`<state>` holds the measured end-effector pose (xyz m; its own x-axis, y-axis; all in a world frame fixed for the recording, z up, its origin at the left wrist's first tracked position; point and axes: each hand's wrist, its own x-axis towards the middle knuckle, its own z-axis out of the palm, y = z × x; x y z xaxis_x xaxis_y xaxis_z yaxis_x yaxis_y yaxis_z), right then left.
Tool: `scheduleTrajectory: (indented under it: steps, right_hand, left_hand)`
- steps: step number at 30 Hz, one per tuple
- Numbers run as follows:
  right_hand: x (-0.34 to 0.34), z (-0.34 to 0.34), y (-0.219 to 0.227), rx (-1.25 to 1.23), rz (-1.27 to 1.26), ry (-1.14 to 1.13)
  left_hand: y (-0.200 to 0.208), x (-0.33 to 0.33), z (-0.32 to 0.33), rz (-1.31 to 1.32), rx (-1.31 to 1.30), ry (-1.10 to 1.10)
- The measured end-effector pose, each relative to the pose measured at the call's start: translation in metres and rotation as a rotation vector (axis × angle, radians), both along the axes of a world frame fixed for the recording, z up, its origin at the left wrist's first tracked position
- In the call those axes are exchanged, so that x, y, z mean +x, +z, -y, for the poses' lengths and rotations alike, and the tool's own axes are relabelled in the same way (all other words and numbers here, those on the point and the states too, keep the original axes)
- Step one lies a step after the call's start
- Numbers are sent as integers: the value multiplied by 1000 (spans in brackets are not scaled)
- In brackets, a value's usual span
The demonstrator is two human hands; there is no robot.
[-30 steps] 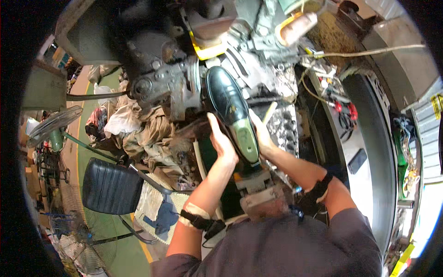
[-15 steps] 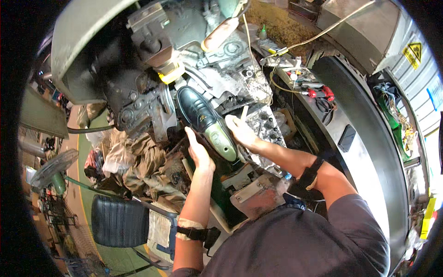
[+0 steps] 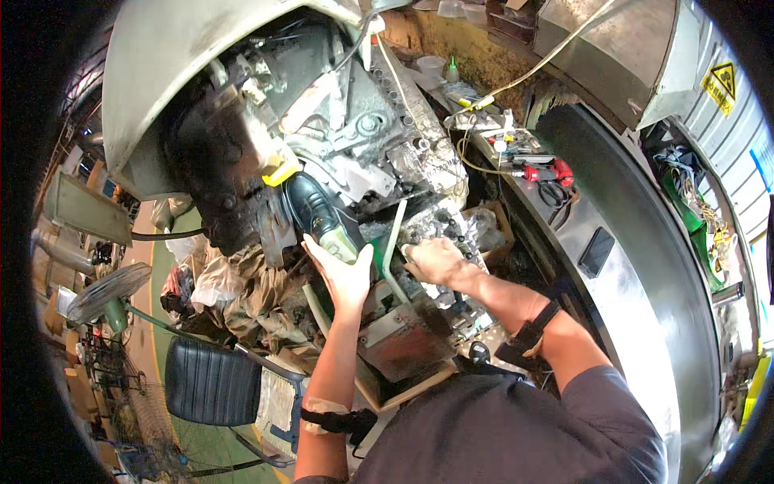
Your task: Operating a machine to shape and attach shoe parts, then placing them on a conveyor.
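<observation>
A black leather shoe (image 3: 308, 200) sits on a green shoe last (image 3: 340, 244), its toe up against the machine's jaws below a yellow part (image 3: 280, 171). My left hand (image 3: 343, 274) cups the heel end, with the thumb on one side and the fingers on the other, hiding the back of the last. To the right, my right hand (image 3: 437, 260) is over a panel with dark knobs (image 3: 445, 219), its fingers curled. What those fingers touch is hidden. Between my hands stands a pale bent rod (image 3: 393, 254).
A large grey machine hood (image 3: 153, 89) arches over the upper left. At right, a metal bench (image 3: 621, 298) carries a phone (image 3: 597, 252) and a red power tool (image 3: 550, 172). Crumpled brown cloth (image 3: 250, 294), a black chair (image 3: 214, 379) and a fan (image 3: 109, 292) are at left.
My right hand has left the shoe's side and moved down to the knob panel. The shoe has gone farther into the machine, and my left hand has shifted behind its heel.
</observation>
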<state>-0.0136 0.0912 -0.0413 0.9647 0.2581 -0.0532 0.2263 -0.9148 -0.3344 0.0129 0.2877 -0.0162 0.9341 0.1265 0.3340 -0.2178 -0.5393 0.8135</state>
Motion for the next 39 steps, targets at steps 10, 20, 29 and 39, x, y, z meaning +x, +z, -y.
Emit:
scheduleTrajectory:
  steps: [10, 20, 29, 39]
  right_hand:
    - [-2, 5, -15, 215, 216, -35]
    - [1, 4, -10, 245, 194, -45]
    - [0, 5, -3, 283, 187, -58]
    - [3, 6, -9, 295, 193, -68]
  left_hand:
    - [-7, -8, 3, 119, 58, 54]
    - [-5, -9, 2, -29, 24, 63]
    - [0, -11, 4, -42, 1, 54]
    - [-9, -9, 5, 79, 75, 112]
